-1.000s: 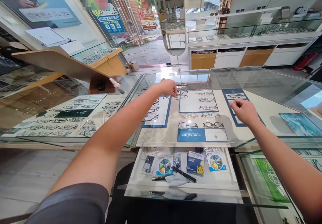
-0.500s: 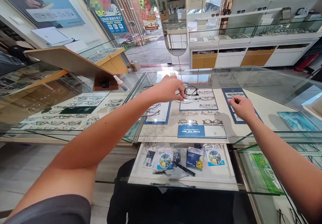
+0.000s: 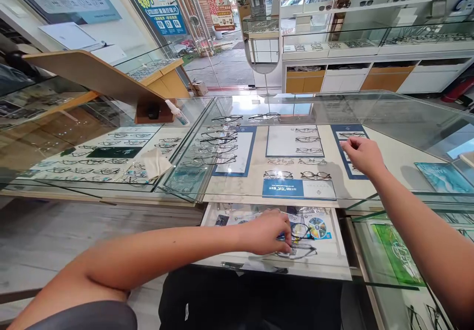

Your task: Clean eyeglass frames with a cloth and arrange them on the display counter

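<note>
My left hand [image 3: 267, 232] is closed on a pair of dark-framed eyeglasses [image 3: 302, 231], low over the near part of the glass counter, above the drawer. A reflection of the frame shows in the glass below it. My right hand [image 3: 362, 156] is over the right part of the counter, its fingers curled together. What they hold, if anything, is hidden. Beneath it lies a blue-edged display board [image 3: 350, 167] with eyeglasses on it. Left of that is a white blue-edged board [image 3: 281, 142] with several eyeglasses along its right side.
An open drawer [image 3: 333, 261] with packets and printed cards shows through the glass. More eyeglasses [image 3: 218, 147] are at the left of the counter. A cloth [image 3: 155, 164] and a spray bottle [image 3: 177, 112] are on the left case. A wooden stand [image 3: 99, 75] rises at the far left.
My left hand has brought the eyeglasses from over the back of the counter down towards me, above the drawer. My right hand has stayed nearly in place. The view has shifted slightly.
</note>
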The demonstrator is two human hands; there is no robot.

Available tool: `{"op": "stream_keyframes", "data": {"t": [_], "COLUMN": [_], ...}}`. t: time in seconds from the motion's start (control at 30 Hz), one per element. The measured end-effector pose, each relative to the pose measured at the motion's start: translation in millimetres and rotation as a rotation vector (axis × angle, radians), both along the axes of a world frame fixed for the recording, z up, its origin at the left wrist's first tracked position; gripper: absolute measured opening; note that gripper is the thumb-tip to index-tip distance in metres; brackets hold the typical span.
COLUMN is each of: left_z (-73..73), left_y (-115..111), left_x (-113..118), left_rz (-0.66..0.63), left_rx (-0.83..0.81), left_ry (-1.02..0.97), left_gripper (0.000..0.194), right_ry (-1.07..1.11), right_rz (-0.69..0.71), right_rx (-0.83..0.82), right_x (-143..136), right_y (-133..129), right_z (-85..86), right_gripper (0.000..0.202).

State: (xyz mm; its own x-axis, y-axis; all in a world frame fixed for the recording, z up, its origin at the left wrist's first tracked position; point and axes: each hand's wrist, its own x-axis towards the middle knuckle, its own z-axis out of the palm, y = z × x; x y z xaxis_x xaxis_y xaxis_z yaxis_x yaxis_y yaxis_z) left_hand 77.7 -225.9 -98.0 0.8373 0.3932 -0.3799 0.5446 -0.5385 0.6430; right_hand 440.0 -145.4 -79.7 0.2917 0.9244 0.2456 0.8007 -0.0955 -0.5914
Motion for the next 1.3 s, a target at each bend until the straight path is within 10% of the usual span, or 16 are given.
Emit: {"op": "stream_keyframes", "data": {"t": [0.23, 0.47, 0.7, 1.3], "left_z": [-70.3, -87.3, -105.0, -131.5], "left_y": [90, 197, 262, 302], "left_x": [16, 17, 48, 64], "left_rz": [0.33, 0.553, 0.384, 0.297], "left_rx": [0.377, 0.72, 0.888, 0.82], "left_ry": [0.043, -0.006, 0.127, 0.141], "left_gripper": [0.02, 0.028, 0.033, 0.029], "right_ry": [-0.001, 0.021, 0.02, 0.03], "right_rz": [0.009, -0.011, -0.008, -0.025], "right_rx": [-0.011, -0.052, -0.055, -0.073], "right_x": [0, -1, -4, -5], "right_y": [1, 2, 0, -2], "right_z": [0.3, -1.0, 0.9, 1.1], "right_gripper": [0.039, 0.042, 0.043, 0.042]}}
